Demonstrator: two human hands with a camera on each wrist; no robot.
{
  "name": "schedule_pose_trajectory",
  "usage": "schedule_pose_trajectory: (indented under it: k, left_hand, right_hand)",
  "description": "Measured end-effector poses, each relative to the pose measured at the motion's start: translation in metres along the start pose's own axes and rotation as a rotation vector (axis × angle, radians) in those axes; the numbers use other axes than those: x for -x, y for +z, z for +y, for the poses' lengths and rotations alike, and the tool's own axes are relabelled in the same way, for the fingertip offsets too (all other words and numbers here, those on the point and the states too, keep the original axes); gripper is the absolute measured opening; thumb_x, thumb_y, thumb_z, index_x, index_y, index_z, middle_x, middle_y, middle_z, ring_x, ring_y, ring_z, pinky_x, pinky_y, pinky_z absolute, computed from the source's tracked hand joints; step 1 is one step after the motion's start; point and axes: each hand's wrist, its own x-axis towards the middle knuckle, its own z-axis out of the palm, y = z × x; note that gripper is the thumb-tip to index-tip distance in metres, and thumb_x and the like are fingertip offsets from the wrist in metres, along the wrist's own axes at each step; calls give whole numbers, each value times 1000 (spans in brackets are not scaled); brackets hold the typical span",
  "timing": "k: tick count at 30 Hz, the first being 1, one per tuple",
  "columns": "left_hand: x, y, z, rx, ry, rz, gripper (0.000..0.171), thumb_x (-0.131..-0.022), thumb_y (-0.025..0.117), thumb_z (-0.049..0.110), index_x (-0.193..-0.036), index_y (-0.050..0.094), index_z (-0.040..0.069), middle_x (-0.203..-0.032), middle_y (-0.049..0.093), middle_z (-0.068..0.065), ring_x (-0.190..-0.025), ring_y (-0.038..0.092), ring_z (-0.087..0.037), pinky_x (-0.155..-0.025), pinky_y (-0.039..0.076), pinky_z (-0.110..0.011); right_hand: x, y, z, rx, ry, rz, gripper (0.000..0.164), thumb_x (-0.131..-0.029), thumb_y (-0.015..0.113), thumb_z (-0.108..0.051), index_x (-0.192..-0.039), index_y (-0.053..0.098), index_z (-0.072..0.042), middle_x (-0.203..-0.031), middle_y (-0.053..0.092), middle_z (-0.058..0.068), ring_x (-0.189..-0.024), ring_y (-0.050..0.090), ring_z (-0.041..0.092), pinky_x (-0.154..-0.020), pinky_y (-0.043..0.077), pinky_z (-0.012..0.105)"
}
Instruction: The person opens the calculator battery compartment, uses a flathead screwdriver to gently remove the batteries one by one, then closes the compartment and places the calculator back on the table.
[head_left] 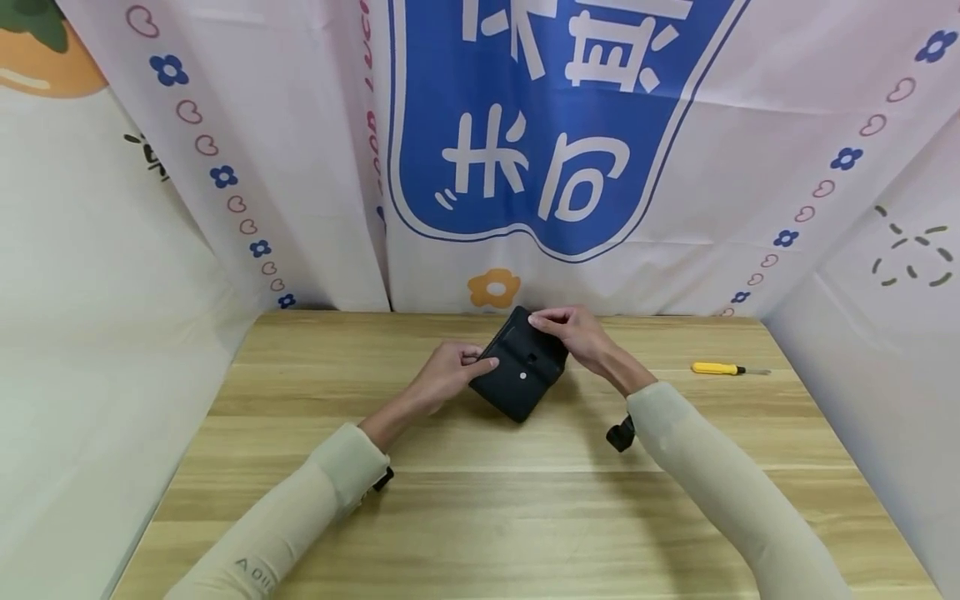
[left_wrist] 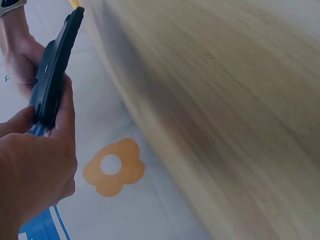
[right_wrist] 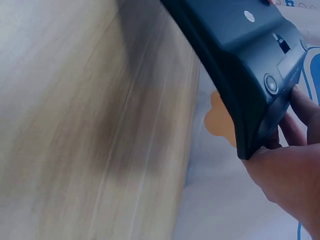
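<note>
A black, flat plastic device (head_left: pixel 517 379) with a raised, stepped section is held up over the far part of the table. One of its faces carries a small pale disc, a round foot and a little dark slot, clearest on the device (right_wrist: pixel 250 55) in the right wrist view. My left hand (head_left: pixel 444 373) pinches its left edge, thumb on the near face. At the far right end, my right hand (head_left: pixel 581 333) grips it between thumb and fingers. Edge-on, the device (left_wrist: pixel 52 70) looks slim in the left wrist view, between both hands.
On the right of the wooden table (head_left: pixel 480 533) lies a yellow-handled screwdriver (head_left: pixel 718 368), its shaft pointing right. A printed white cloth (head_left: pixel 322 208) hangs along the table's far edge, and pale walls (head_left: pixel 97 333) flank both sides.
</note>
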Motion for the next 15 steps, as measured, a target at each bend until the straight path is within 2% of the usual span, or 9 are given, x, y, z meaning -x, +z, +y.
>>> schedule_pose_trajectory:
  k: [2,5,8,11,13,15]
  left_hand:
    - [-2,0,-1,-30,-10,-25,30,-104,72,21,-78,66,7,-61,44,8,-57,35,-9,-54,28,-23]
    - [-5,1,-4,-76,-15,-62,44,-104,71,22,-68,48,11,-60,31,6,-53,27,-10,-52,23,-24]
    - [-6,3,-6,-110,-20,-89,49,-104,71,20,-66,41,14,-60,30,7,-52,27,-8,-50,22,-23]
    - [-7,5,-9,-125,-34,-105,48,-103,72,18,-65,43,15,-60,34,7,-51,31,-7,-50,23,-22]
    - [-6,6,-10,-135,-49,-114,42,-103,72,17,-67,51,12,-60,45,6,-51,36,-8,-49,26,-22]
    - [-6,6,-12,-138,-67,-126,31,-102,73,17,-74,63,8,-65,61,4,-55,50,-7,-50,40,-21]
  right_hand:
    - [-1,0,-1,37,1,-8,39,-100,77,-26,-129,75,-1,-141,68,16,-131,60,28,-103,53,34]
    - [-2,1,-4,113,-12,-14,36,-99,79,-27,-126,78,-4,-139,69,15,-130,60,28,-101,53,35]
    - [-3,4,-5,182,-34,-17,34,-97,81,-29,-123,80,-7,-133,72,14,-123,62,27,-95,52,33]
    - [-4,8,-5,224,-54,-10,33,-96,82,-29,-121,81,-8,-127,75,14,-114,64,26,-88,52,30]
    - [-5,11,-6,253,-61,-6,31,-96,82,-29,-119,82,-9,-125,76,13,-113,65,26,-87,53,31]
    - [-5,14,-6,288,-72,-3,29,-95,83,-29,-117,83,-10,-124,77,11,-114,66,26,-89,55,33]
